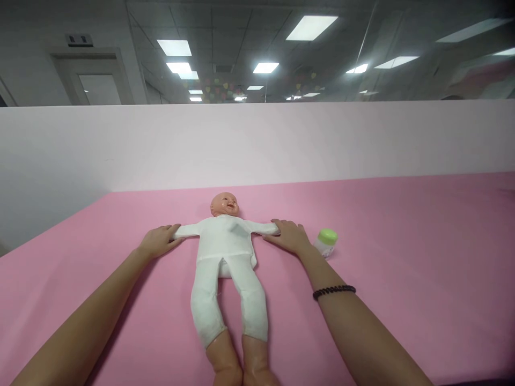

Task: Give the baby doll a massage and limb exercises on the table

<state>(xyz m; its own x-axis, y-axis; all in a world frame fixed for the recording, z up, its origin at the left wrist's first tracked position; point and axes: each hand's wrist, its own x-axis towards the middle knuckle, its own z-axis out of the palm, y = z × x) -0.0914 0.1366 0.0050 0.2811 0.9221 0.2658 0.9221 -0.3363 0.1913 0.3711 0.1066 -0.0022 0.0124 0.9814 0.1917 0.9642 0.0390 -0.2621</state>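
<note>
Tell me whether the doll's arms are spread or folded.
Spread: the doll lies with both arms stretched out sideways, one ending at the left hand, the other at the right hand.

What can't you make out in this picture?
Head view:
1. Doll's sleeve ends: partly hidden by the left hand and right hand.
2. Doll's feet: partly cut off by the bottom edge.
3. Jar's marking: too small and blurred to read.
</note>
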